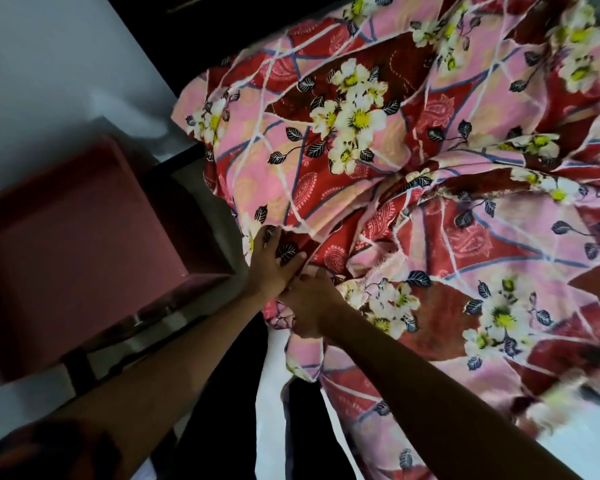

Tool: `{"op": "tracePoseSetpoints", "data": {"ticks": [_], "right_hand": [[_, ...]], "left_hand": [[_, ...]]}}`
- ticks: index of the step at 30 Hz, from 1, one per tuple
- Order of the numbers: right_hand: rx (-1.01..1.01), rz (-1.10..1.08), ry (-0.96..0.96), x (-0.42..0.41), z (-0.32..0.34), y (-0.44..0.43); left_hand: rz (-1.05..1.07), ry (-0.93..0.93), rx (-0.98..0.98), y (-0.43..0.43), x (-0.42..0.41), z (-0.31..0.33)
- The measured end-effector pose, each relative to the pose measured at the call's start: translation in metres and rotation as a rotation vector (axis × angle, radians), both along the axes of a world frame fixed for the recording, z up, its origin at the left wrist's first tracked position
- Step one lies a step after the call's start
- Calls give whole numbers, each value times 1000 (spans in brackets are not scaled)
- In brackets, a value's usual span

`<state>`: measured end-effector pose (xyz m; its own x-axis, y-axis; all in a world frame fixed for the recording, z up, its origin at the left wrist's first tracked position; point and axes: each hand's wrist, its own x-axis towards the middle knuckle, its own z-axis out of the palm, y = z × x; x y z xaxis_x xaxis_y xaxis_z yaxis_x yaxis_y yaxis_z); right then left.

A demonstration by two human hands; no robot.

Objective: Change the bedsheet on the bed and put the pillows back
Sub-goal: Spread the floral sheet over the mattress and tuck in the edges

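The sheet (413, 188) runs off the top and right edges, and its far right part is smeared with blur. It hides most of the bed (278, 403) beneath it. The right hand (312, 303) has its fingertips buried in a fold, so its grip cannot be judged. The left hand (274, 261) partly hides behind the right. The red stool (84, 244) is cut by the left edge.

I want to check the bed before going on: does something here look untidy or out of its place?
Yes. The floral bedsheet is not spread flat: it lies bunched in deep folds, and its near edge hangs in a twisted fold. The left hand and right hand grip that edge. No pillows are in view.
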<state>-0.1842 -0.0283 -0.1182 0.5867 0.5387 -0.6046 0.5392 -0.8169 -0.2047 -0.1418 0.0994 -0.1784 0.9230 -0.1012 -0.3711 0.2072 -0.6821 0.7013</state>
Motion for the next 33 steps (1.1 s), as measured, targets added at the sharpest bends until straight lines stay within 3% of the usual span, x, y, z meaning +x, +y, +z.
{"op": "tracePoseSetpoints", "data": {"ticks": [4,8,13,16,18,21,23,29,33], "right_hand": [[1,-96,47,-20,9,-19],[-51,-183,163,-25,16,-26],[-89,-279,495,-48,38,-52],[-139,-178,564,-66,47,-72],[-124,-93,525,-71,49,-78],[94,-66,216,-78,38,-79],[165,-22,120,-78,29,-71],[14,42,29,-70,-3,-37],[91,-74,89,-64,8,-31]], "left_hand": [[-18,112,3,-6,6,-2],[-134,84,93,-1,6,-13],[-129,73,57,8,5,-14],[-53,7,73,9,4,-13],[27,-111,103,3,-3,-7],[38,-210,70,-12,-26,6],[-8,-227,40,-17,-45,5],[79,-17,54,-27,-62,0],[21,111,86,-41,-56,3]]}}
